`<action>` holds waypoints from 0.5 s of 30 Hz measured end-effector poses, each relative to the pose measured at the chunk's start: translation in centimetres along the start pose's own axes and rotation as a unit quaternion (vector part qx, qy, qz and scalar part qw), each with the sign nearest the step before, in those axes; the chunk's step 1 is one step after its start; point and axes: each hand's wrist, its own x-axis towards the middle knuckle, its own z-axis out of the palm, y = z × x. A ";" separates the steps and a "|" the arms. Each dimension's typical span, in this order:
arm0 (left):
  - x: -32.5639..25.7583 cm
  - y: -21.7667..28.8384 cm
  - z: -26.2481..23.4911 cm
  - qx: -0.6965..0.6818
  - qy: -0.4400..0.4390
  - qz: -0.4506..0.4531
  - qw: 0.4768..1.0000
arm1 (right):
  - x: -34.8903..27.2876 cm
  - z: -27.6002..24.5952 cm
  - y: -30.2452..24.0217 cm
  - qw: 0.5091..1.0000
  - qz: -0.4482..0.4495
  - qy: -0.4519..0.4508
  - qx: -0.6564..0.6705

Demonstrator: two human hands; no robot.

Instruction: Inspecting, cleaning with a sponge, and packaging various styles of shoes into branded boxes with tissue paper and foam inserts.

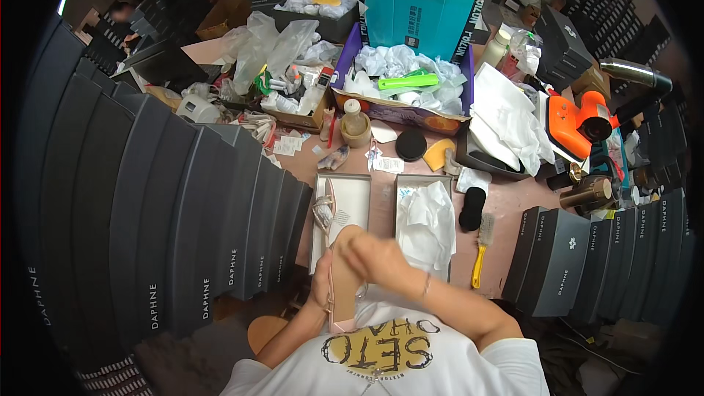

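Observation:
A beige sandal (330, 260) with a silvery strap (323, 213) stands upright in front of my chest, over the near end of an open box. My left hand (321, 284) is wrapped round its side. Against the broad tan face of the footwear rests my right hand (374, 253), its fingers curled but smeared by motion. Whether it pinches anything cannot be made out. One open shoe box (352, 198) lies under the sandal. To its right is a second open box (402, 183) with crumpled white paper (427, 224) in it.
Stacked dark grey shoe boxes (176, 220) wall in the left; more boxes (565, 249) stand at right. A yellow-handled brush (481, 257), a black pad (473, 207), a glue bottle (354, 123) and an orange heat tool (576, 125) lie around. A purple carton (403, 110) stands behind.

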 end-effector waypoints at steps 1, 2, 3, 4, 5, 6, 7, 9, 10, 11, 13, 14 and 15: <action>-0.6 -0.4 -0.2 -0.042 0.022 -0.011 0.999 | -1.1 -1.0 -2.0 0.999 -0.045 -0.022 0.016; -0.2 -0.2 -1.1 -0.058 -0.001 -0.047 0.997 | -1.7 -1.6 -3.1 0.994 -0.090 -0.044 0.032; -0.1 -0.3 -1.2 -0.034 0.004 -0.029 0.999 | -1.2 -0.8 -1.7 0.997 -0.070 -0.014 0.037; 0.0 -0.2 -0.3 -0.009 -0.001 -0.011 1.000 | -0.2 -0.1 0.7 1.000 -0.002 0.015 -0.010; 0.2 -0.3 -0.5 0.047 -0.007 0.011 0.999 | 0.9 0.1 2.9 0.999 0.007 0.047 -0.002; -0.2 -0.6 -0.1 0.018 0.005 0.007 1.000 | 1.3 0.2 4.0 0.997 0.021 0.080 0.011; -0.4 -0.2 0.6 -0.008 0.017 0.011 1.000 | 0.6 -0.5 2.0 0.999 -0.007 0.035 0.006; 0.1 -0.3 -1.0 -0.032 0.020 -0.022 0.999 | -2.3 -2.0 -2.6 0.993 -0.107 -0.038 0.019; -0.1 -0.4 -0.9 -0.024 0.015 -0.016 0.999 | -2.0 -1.6 -1.5 0.997 -0.078 -0.006 0.004; 0.0 -0.2 -0.5 -0.015 0.005 -0.009 1.000 | -0.9 -1.0 0.8 0.998 -0.051 0.029 -0.015; 0.5 -0.1 -1.0 -0.002 -0.057 -0.009 0.998 | -0.6 -1.4 1.7 0.998 -0.043 0.042 -0.033; 0.6 0.1 -0.6 -0.017 -0.036 -0.006 0.999 | -0.8 -2.1 0.4 0.997 -0.065 0.027 -0.028; 0.5 0.3 0.2 -0.031 -0.016 -0.003 0.999 | -1.1 -2.8 -0.9 0.996 -0.087 0.011 -0.023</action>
